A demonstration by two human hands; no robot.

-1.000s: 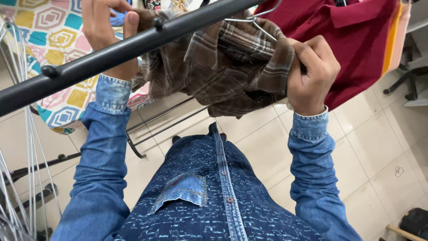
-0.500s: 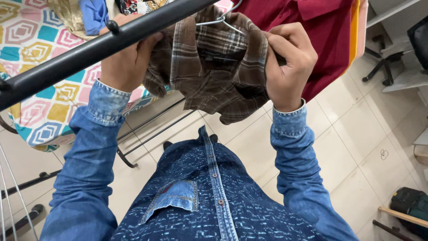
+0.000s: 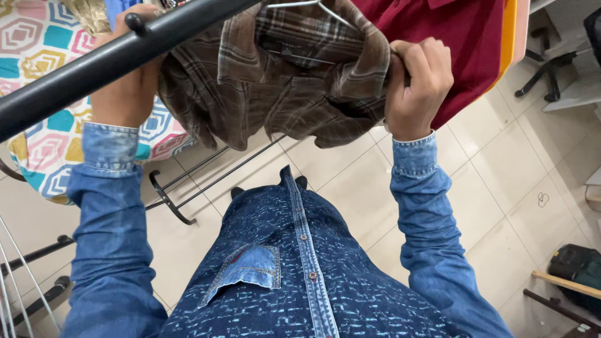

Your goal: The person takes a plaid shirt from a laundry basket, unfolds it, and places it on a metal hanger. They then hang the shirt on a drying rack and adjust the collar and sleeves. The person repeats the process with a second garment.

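We are spreading the brown plaid shirt (image 3: 282, 75) wider than a moment ago; our left hand (image 3: 125, 87) is moving outward behind the black rail (image 3: 113, 53), its grip hidden; our right hand (image 3: 416, 84) is staying clamped on the shoulder; the shirt is riding higher on its wire hanger (image 3: 313, 6), beside the maroon shirt (image 3: 463, 44); it looks nearly hung.

no packages, labels, signs or screens in view
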